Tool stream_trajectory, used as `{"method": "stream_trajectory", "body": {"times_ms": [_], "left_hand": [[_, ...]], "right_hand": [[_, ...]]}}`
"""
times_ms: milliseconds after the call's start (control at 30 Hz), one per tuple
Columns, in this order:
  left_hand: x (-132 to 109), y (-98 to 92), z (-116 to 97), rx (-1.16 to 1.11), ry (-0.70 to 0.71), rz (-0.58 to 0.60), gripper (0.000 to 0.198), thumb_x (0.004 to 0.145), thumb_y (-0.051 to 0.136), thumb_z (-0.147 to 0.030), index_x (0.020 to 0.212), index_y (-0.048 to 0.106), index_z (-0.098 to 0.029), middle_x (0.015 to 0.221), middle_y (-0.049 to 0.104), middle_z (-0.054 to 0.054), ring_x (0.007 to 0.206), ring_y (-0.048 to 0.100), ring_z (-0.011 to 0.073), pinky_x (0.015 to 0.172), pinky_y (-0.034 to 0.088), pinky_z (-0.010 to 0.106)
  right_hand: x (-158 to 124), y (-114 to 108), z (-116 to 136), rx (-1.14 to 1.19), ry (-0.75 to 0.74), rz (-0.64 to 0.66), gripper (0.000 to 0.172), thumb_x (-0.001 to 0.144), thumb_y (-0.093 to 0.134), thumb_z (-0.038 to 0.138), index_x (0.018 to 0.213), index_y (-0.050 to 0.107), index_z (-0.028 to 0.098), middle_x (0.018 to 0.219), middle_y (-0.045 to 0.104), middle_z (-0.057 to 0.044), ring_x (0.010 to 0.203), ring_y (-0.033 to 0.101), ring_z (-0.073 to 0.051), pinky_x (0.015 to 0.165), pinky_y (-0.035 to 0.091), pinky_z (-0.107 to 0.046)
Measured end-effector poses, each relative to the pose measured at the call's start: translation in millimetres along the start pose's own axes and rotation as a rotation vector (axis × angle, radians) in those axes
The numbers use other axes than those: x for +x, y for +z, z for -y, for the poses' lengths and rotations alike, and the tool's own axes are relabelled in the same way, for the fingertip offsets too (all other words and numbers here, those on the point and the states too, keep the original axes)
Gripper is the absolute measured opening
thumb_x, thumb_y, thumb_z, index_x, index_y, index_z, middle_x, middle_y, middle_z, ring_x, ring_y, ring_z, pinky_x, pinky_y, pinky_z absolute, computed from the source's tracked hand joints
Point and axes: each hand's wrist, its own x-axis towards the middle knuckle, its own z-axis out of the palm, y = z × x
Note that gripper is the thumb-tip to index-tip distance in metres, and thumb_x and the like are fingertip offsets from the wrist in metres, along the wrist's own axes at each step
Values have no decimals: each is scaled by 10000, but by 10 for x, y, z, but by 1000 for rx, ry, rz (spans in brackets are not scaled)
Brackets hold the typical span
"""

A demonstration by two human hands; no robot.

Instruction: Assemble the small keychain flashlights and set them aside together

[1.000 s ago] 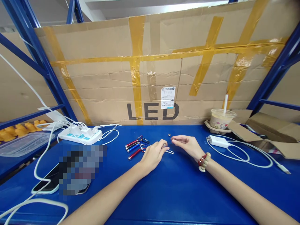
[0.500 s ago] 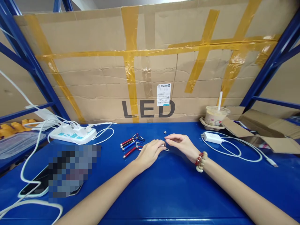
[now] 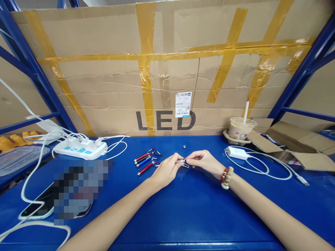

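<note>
My left hand [image 3: 167, 170] is closed on a small silver flashlight [image 3: 180, 160], whose end sticks out past the fingertips. At that end, the pinched fingertips of my right hand [image 3: 204, 161] touch the flashlight; anything between them is too small to make out. A silver clip loop [image 3: 186, 166] hangs just below. Left of my left hand lie slim flashlights with clips: a red one [image 3: 141, 158], a black one beneath it, a blue one [image 3: 143, 162] and another red one [image 3: 144, 169]. A small silver ring-like part [image 3: 184, 146] rests on the blue table behind my hands.
A white power strip [image 3: 81, 149] with cables and a phone [image 3: 39, 204] beside a blurred-out item occupy the left. At right are a white charger [image 3: 237, 153] with its cable, a drink cup [image 3: 239, 129] in a holder and an open cardboard box [image 3: 300, 143].
My right hand's fingertips have come to the end of the silver flashlight, which now shows more between my hands.
</note>
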Motion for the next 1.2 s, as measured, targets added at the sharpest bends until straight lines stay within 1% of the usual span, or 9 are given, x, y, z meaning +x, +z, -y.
{"method": "stream_trajectory", "body": {"times_ms": [100, 333, 567, 667, 767, 900, 1000, 1100, 1200], "left_hand": [[-11, -8, -25, 16, 36, 22, 131, 893, 357, -270, 908, 462, -193, 916, 586, 19, 848, 553, 139, 735, 410, 237], [-22, -6, -38, 30, 100, 13, 110, 884, 378, -235, 891, 474, -183, 946, 589, 38, 891, 551, 145, 784, 415, 246], [-28, -19, -22, 9, 111, 29, 201, 898, 348, -252, 1042, 483, -214, 992, 582, 28, 925, 534, 137, 826, 402, 247], [-15, -8, -4, 51, 88, 14, 210, 901, 329, -260, 1029, 490, -217, 939, 581, 24, 875, 534, 137, 798, 402, 245], [9, 4, 15, 57, 39, -4, 216, 903, 308, -258, 1026, 483, -223, 894, 571, 16, 827, 530, 135, 753, 403, 237], [36, 4, 23, 17, 7, -22, 210, 901, 309, -253, 1027, 474, -219, 883, 573, 10, 804, 531, 130, 731, 399, 228], [40, -1, 21, -15, 3, -17, 209, 901, 309, -253, 1029, 470, -216, 913, 581, 10, 825, 536, 128, 753, 397, 226], [38, 1, 22, -25, 9, -3, 212, 902, 304, -257, 1031, 468, -219, 953, 583, 11, 859, 539, 132, 770, 395, 230], [36, 9, 25, -10, -15, 5, 209, 904, 298, -278, 1015, 466, -223, 979, 580, 12, 884, 541, 144, 772, 395, 243]], "right_hand": [[-17, -15, 47, 29, 88, 21, 290, 477, 756, 360, 594, 644, 119, 565, 615, -2, 493, 499, -56, 507, 419, -190], [3, -53, -26, -12, 47, 85, 298, 454, 766, 347, 610, 654, 119, 577, 615, -4, 505, 505, -65, 513, 428, -201], [-35, -1, -3, 23, 110, 45, 305, 422, 774, 348, 573, 636, 122, 531, 565, 19, 506, 483, -55, 503, 445, -181], [-22, 17, -22, 7, 99, 19, 309, 447, 765, 368, 558, 616, 121, 519, 553, 23, 490, 473, -50, 493, 431, -174], [10, 23, -60, -81, -18, -34, 322, 514, 736, 404, 625, 630, 120, 532, 566, 5, 466, 469, -62, 460, 405, -186], [21, 12, -88, -298, -335, -161, 320, 617, 691, 406, 809, 672, 151, 676, 616, -32, 515, 499, -91, 492, 422, -220], [3, -9, -101, -434, -547, -146, 236, 706, 631, 389, 817, 687, 189, 787, 626, -45, 588, 544, -111, 542, 441, -235], [-12, -31, -113, -552, -662, -145, 217, 767, 573, 380, 771, 693, 198, 784, 625, -45, 643, 565, -124, 567, 442, -235], [-10, -53, -122, -627, -728, -181, 195, 781, 567, 354, 825, 692, 210, 806, 627, -40, 660, 563, -116, 592, 445, -230]]}}
